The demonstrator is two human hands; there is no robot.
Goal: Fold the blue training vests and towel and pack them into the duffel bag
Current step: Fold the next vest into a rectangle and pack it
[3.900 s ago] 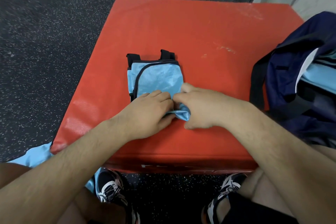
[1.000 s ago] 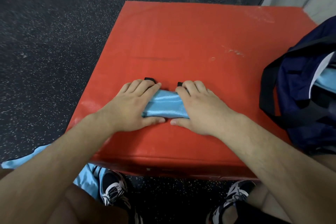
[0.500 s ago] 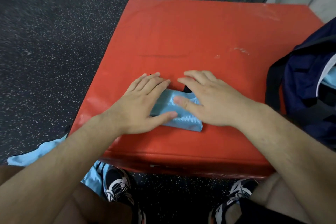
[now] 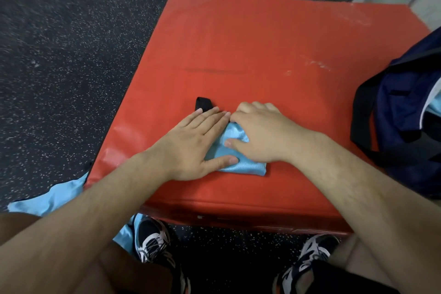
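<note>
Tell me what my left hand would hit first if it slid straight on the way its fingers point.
Probably the black strap, just past the outer fingertips of the left hand; beyond it, only bare red mat.

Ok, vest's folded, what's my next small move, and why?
Probably lift the vest toward the bag with the right hand: it lies folded small on the box, that hand curls over its far edge, the left hand presses it flat, and the bag sits close by.
</note>
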